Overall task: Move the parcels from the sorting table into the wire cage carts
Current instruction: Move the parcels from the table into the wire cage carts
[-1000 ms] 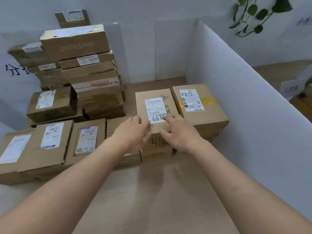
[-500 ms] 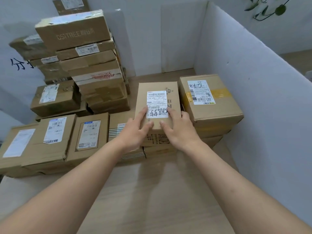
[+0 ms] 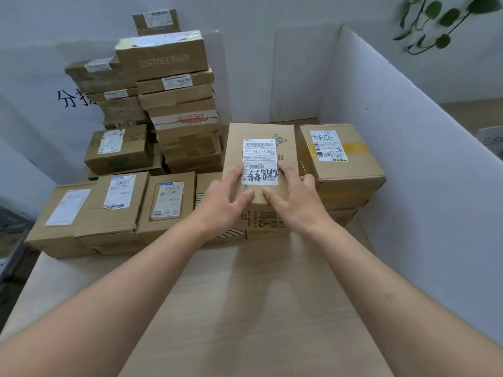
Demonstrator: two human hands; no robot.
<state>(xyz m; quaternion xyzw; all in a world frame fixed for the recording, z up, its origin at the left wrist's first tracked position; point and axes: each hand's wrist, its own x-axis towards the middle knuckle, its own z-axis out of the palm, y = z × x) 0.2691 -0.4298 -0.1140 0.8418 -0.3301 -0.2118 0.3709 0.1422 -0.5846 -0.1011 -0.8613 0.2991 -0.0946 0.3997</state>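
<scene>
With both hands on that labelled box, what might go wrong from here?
1. Both hands, left hand and right hand, hold only the near end of the labelled box; it may tip when lifted.
2. It sits close against the yellow-taped box and may drag it.

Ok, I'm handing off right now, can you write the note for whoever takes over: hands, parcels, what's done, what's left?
Left hand: fingers laid on top of the labelled parcel, thumb over its near edge.
Right hand: same parcel, fingers on top beside the label, thumb at the near edge.
That parcel sits on other boxes, beside the yellow-taped parcel on its right.
A tall stack stands at the back left; flat parcels lie in a row at the front left, all on the sorting table.
Done: nothing visibly carted; no wire cage cart is in view.
Left: lift this parcel out, then clear the remaining parcels.
</scene>
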